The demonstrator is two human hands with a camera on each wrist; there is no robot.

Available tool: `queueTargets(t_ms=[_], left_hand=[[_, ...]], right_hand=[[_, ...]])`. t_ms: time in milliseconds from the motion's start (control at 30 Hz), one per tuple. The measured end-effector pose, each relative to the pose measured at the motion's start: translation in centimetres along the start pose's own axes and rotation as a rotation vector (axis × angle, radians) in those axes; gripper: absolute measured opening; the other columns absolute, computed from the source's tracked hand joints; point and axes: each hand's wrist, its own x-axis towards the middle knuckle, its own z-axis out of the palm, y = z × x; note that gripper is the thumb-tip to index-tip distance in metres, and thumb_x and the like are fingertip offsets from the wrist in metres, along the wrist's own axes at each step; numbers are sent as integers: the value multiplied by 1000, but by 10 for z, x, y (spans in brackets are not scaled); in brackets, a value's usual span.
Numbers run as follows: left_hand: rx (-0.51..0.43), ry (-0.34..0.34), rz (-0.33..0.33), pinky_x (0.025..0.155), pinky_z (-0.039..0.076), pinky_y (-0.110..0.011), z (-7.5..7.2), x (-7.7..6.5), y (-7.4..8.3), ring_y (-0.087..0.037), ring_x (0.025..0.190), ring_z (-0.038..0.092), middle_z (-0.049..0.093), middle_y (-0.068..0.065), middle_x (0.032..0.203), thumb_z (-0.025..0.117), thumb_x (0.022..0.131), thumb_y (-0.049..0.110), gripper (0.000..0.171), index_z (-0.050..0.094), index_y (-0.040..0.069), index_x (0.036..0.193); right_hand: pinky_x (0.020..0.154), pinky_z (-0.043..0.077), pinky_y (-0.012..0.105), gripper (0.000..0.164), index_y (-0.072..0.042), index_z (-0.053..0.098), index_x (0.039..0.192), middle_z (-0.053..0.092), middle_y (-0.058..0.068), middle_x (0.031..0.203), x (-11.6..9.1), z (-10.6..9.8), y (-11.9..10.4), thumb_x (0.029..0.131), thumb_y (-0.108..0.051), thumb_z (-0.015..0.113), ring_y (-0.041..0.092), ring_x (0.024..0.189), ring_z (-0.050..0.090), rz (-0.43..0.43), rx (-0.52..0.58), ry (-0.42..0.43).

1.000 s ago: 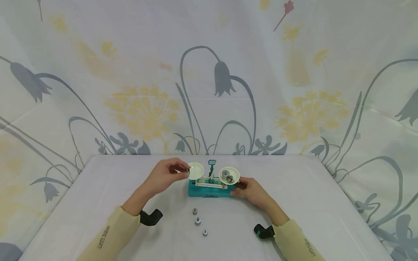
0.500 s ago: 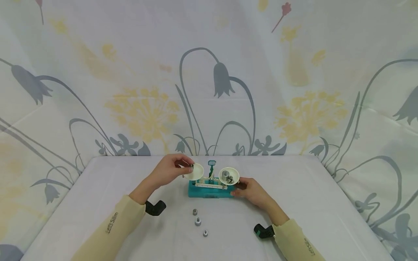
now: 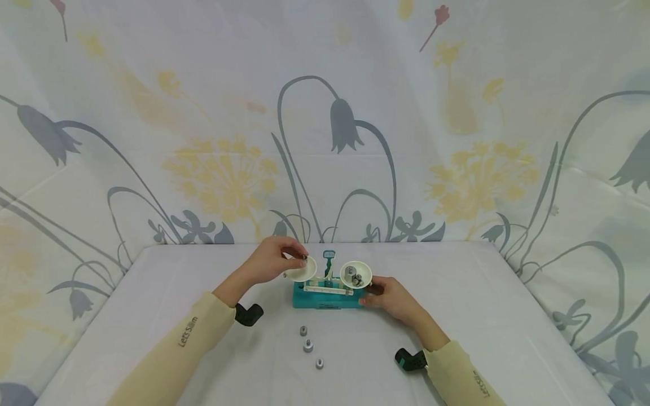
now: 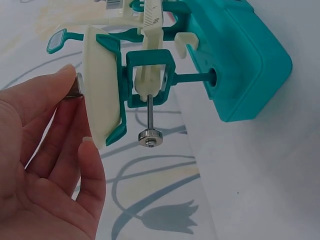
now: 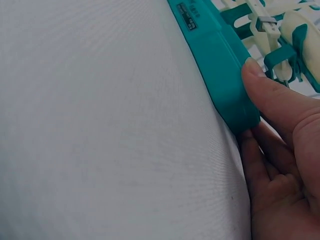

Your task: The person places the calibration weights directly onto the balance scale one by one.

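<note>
A teal balance scale (image 3: 325, 301) with two cream pans stands on the white cloth. My left hand (image 3: 271, 262) pinches a small metal weight (image 3: 304, 259) over the left pan (image 3: 303, 275). In the left wrist view the thumb holds that weight (image 4: 75, 87) right at the pan's (image 4: 100, 95) inner face; part of it is hidden by the thumb. My right hand (image 3: 393, 300) grips the right end of the base (image 5: 220, 75), thumb on its top edge and fingers around the end. Several metal weights (image 3: 350, 273) sit in the right pan (image 3: 363, 267).
Three metal weights, a small one (image 3: 303, 331), a larger one (image 3: 308, 346) and another small one (image 3: 319, 363), stand on the cloth (image 3: 274, 366) in front of the scale. A flower-patterned curtain (image 3: 325, 169) hangs behind the table.
My left hand has moved right with its weight, from beside the left pan to over it. The right hand has stayed at the base.
</note>
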Motion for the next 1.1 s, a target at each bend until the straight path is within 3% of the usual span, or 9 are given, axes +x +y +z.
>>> queueTargets(t_ms=[533, 1100], left_hand=[[104, -55, 7, 74, 51, -33, 6, 4, 3, -15, 89, 61, 69, 4, 95, 74, 89, 8, 12, 73, 13, 101], [123, -54, 59, 78, 51, -33, 4, 2, 3, -14, 88, 62, 69, 4, 94, 74, 88, 5, 12, 73, 11, 99]], right_hand=[[104, 43, 44, 55, 4, 59, 132, 60, 19, 133, -1, 0, 0, 83, -12, 81, 37, 127, 53, 9, 29, -6], [105, 42, 46, 58, 5, 58, 133, 59, 20, 134, -2, 1, -2, 83, -13, 81, 37, 128, 53, 14, 27, -3]])
